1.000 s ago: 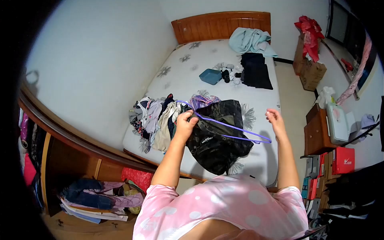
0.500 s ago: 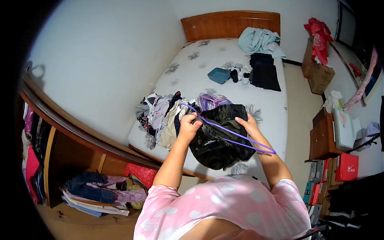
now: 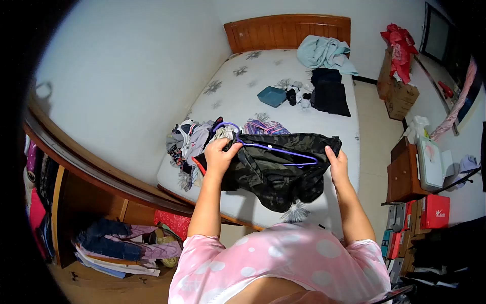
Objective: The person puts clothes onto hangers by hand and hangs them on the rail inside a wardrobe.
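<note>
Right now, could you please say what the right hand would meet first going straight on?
Beyond the camouflage garment it holds, the right hand would probably meet the folded dark clothes on the bed, though depth is unclear.

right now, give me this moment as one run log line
left hand: holds purple hanger | right hand: holds camouflage garment by edge | on bed: clothes pile, teal tray

On my feed now, the right hand [image 3: 338, 166] has most fingers hidden behind the dark camouflage-print cloth garment [image 3: 283, 180], and I can't read the tiny white lettering [image 3: 441, 213] on the red rectangular box [image 3: 430, 203]!
</note>
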